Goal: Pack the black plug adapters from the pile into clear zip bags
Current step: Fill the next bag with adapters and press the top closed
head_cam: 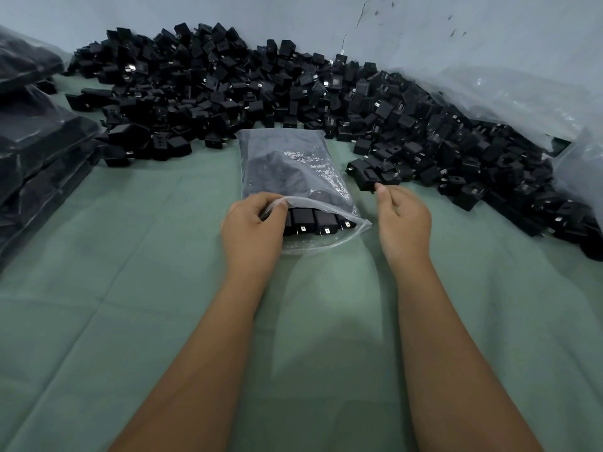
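Zip bag [295, 171] mouth held by left hand [253, 223]; right hand [403, 216] curled.

A green cloth-covered surface [163, 321] carries the adapter pile [261, 93], a filled zip bag [293, 168] and stacked packed bags [39, 151].

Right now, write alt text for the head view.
A person's left hand holds open the mouth of a clear zip bag nearly full of black plug adapters, while the right hand pinches an adapter at the edge of a big pile on green cloth.
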`<action>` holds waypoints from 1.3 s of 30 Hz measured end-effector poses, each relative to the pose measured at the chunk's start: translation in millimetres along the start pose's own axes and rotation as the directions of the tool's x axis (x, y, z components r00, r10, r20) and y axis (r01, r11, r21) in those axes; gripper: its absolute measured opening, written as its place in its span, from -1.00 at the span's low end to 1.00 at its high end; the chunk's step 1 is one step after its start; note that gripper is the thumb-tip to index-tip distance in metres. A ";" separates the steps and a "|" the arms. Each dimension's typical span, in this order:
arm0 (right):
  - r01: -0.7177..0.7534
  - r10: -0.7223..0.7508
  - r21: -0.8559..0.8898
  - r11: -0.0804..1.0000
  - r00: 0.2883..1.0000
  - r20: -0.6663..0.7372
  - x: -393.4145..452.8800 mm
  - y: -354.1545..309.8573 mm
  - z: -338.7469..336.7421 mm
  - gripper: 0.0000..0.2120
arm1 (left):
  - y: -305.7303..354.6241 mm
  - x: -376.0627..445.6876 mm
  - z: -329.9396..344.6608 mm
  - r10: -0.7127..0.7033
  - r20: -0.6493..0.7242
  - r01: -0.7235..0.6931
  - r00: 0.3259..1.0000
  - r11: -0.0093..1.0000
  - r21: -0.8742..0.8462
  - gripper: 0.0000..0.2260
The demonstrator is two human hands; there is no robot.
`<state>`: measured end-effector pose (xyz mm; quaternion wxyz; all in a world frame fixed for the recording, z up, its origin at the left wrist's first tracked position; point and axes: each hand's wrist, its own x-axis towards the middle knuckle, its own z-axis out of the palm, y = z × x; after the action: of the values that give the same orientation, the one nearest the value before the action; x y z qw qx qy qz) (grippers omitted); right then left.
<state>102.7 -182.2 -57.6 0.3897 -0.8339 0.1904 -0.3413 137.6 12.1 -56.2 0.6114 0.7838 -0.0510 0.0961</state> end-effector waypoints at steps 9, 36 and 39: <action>0.336 -0.326 -0.001 0.942 0.914 -0.241 -67.4 -51.9 12.3 -0.70 | 2.5 -2.2 0.3 0.003 -0.009 -0.003 1.000 0.997 -0.075 -0.85; 0.414 0.022 -0.564 0.714 0.793 0.609 -26.8 -84.8 67.2 -0.70 | 6.8 -6.2 -0.5 0.373 -0.112 -0.365 0.921 0.927 0.091 -0.76; 0.389 0.203 -0.632 0.670 0.723 0.660 -2.4 -86.4 83.7 -0.73 | 4.5 -4.6 0.9 0.391 -0.127 -0.383 0.911 0.920 0.085 -0.78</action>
<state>165.5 -83.3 -30.0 0.0416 -0.9905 0.1066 0.0763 132.3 10.0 -53.2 0.5593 0.7667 -0.1592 0.2720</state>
